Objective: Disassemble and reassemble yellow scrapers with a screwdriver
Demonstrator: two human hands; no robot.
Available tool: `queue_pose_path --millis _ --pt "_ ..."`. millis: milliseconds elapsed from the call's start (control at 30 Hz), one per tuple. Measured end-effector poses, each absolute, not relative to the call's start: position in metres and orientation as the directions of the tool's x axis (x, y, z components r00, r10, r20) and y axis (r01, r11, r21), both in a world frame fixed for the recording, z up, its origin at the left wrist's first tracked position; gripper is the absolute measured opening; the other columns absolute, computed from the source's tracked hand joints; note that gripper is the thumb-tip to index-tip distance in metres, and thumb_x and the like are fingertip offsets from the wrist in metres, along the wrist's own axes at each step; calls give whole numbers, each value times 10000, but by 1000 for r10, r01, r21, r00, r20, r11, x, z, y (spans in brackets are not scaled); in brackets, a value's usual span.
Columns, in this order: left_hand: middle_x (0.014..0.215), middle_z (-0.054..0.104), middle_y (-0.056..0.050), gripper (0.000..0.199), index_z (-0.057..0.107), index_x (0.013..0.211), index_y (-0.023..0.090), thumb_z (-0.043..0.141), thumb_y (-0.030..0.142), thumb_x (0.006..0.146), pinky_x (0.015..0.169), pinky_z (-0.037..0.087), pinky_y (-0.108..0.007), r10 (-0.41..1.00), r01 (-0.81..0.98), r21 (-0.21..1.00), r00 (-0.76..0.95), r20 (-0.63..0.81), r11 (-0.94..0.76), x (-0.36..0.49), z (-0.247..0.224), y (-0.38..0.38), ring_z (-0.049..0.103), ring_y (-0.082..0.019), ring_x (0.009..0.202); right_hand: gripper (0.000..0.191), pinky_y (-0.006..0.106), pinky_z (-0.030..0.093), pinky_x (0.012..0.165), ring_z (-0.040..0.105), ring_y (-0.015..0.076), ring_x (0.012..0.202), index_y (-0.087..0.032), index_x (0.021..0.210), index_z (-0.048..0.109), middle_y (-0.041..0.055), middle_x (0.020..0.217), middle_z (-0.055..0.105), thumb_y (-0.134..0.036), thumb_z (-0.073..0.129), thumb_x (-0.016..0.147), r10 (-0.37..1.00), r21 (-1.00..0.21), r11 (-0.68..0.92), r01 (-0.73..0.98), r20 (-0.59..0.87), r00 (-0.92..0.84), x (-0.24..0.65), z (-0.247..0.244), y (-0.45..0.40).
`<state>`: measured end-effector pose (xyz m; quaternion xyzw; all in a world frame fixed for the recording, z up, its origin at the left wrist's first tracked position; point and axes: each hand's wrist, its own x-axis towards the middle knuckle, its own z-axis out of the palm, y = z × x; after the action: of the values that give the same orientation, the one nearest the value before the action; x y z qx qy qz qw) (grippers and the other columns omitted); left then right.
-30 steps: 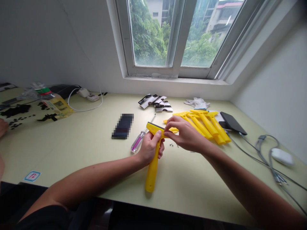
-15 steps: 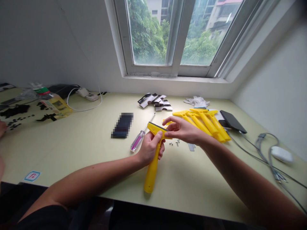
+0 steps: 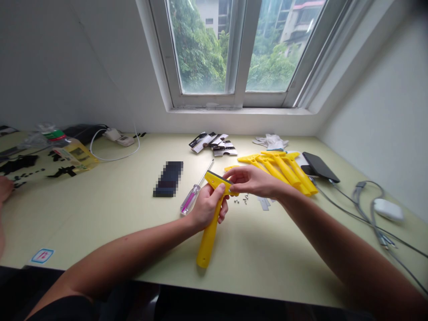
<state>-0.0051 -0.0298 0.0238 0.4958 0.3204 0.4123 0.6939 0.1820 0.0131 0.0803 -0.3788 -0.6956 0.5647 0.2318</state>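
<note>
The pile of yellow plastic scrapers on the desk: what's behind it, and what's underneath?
Behind the pile of yellow plastic scrapers lie white gloves and a black phone. Whatever lies beneath the pile is hidden.

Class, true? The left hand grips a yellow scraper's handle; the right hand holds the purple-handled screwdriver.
No. The head view shows the right hand on the yellow scraper's head, while the purple-handled screwdriver lies on the table. The left hand does grip the scraper's handle.

A purple-striped screwdriver is laid just left of the left grip, a pixelated dark slab is placed farther left, and a white computer mouse is seen well right of the right grip.
</note>
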Motion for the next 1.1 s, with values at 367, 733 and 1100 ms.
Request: queue_pose_path --millis 367,733,1100 --pt "602 519 28 390 482 850 166 522 551 894 331 364 -204 893 -236 962 449 -18 138 -4 24 -29 457 -84 376 312 222 454 606 556 97 658 -142 1028 659 -13 719 597 -307 707 768 772 -948 129 291 -89 -629 181 79 12" --pt "690 537 21 401 463 884 169 534 563 884 332 392 -197 899 -116 988 436 -37 97 -5 26 -24 517 -86 399 214 221 482 627 595 110 711 -138 881 649 16 789 658 -242 714 706 790 -960 76 269 -106 -604 178 81 9" --pt "1129 559 -108 362 474 1206 195 505 427 929 765 598 -400 941 186 953 286 180 -239 -30 58 -10 616 -243 1046 240 248 508 676 635 131 728 -136 901 657 33 827 694 -170 692 666 873 -968 -20 250 -139 -468 194 87 16"
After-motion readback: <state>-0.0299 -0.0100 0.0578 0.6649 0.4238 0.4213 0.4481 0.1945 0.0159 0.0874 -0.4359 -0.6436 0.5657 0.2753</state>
